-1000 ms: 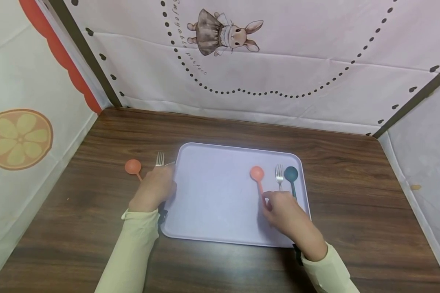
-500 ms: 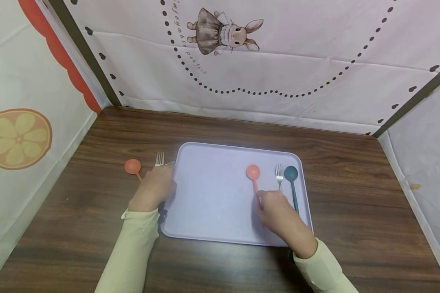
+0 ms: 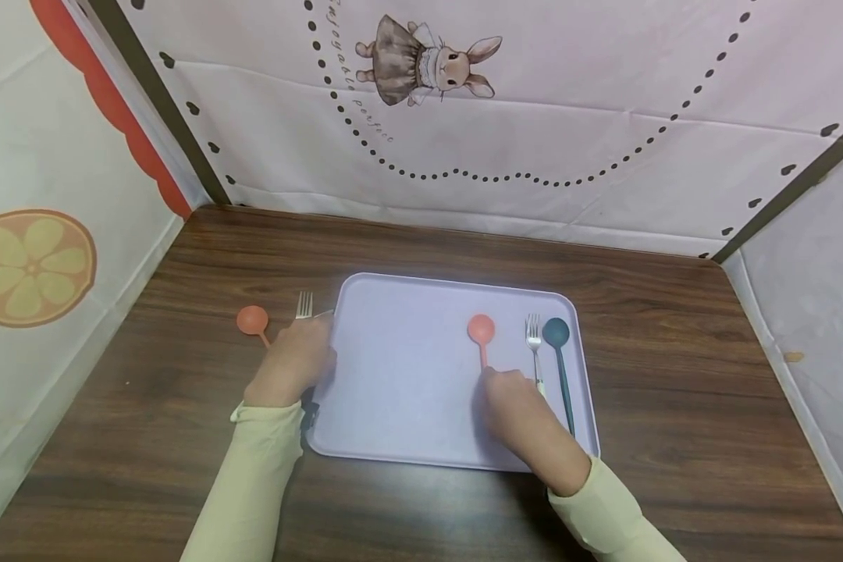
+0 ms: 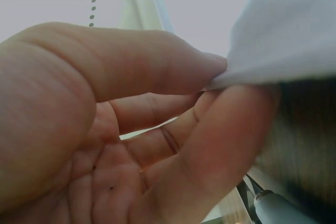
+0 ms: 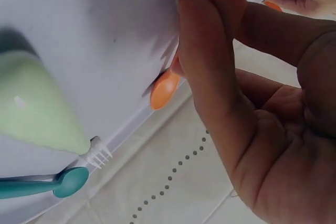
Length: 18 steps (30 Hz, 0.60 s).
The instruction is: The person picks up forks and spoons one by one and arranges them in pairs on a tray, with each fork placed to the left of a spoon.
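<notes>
A pale lilac tray (image 3: 400,375) lies on the table. My left hand (image 3: 293,363) is at its left side; in the left wrist view, thumb (image 4: 173,61) and forefinger pinch the tray's rim (image 4: 294,40). Over the tray's right half, my right hand (image 3: 523,417) pinches the handle of a coral spoon (image 3: 481,329), its bowl pointing away from me; the right wrist view shows the spoon's bowl (image 5: 165,89) beyond the fingertips. To its right on the tray lie a fork (image 3: 534,332) with a pale green handle (image 5: 39,103) and a teal spoon (image 3: 556,332).
Left of the tray, an orange-red spoon (image 3: 252,320) and another fork (image 3: 305,304) lie on the brown wooden table (image 3: 646,390), partly hidden by the left hand. A rabbit-print cloth wall (image 3: 534,140) stands behind the table, with further cloth walls at both sides.
My right hand has shifted left across the tray with the coral spoon, away from the fork and the teal spoon, and the spoon now points straighter away. The left hand stays put.
</notes>
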Each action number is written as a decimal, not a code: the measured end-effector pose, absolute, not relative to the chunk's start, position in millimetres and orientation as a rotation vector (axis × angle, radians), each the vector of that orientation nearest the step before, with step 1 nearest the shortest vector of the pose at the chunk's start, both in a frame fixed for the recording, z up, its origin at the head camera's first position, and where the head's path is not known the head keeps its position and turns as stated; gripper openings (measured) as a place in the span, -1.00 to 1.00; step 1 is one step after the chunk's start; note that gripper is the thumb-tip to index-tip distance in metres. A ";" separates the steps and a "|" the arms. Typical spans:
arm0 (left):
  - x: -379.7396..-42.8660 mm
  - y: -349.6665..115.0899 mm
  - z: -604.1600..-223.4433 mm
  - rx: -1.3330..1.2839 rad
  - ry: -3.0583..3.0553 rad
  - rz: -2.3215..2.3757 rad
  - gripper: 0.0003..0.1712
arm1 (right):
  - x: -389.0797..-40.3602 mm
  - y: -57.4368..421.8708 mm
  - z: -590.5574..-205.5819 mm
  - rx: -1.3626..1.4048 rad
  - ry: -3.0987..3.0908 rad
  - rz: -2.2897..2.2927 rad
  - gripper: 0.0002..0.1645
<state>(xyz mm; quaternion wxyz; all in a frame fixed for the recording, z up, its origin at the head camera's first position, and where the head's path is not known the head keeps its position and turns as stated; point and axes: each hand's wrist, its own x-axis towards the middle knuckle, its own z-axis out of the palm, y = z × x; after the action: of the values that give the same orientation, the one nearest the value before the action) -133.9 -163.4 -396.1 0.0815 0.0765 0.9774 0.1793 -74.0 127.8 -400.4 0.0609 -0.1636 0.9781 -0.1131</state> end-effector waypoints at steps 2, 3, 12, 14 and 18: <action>-134.1 -163.7 -397.8 0.225 2.909 0.548 -0.85 | -69.3 128.5 -400.1 -0.543 2.974 -0.322 -0.94; -134.2 -163.5 -398.6 0.222 2.902 0.555 -0.84 | -66.3 129.8 -400.3 -0.595 2.986 -0.304 -0.90; -135.3 -163.5 -398.4 0.218 2.915 0.555 -0.85 | -51.8 144.4 -407.2 -1.004 3.043 -0.155 -0.58; -135.0 -163.6 -398.1 0.213 2.912 0.554 -0.85 | -52.4 146.0 -408.5 -1.023 3.033 -0.142 -0.58; -134.5 -164.0 -397.9 0.212 2.911 0.553 -0.84 | -54.3 147.0 -409.9 -1.040 3.030 -0.145 -0.59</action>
<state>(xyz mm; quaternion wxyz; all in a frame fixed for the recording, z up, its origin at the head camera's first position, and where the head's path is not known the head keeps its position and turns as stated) -134.5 -164.0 -397.9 0.0852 0.0711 0.9764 0.1854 -54.3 147.0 -409.9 -0.0324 -0.3242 0.9444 -0.0451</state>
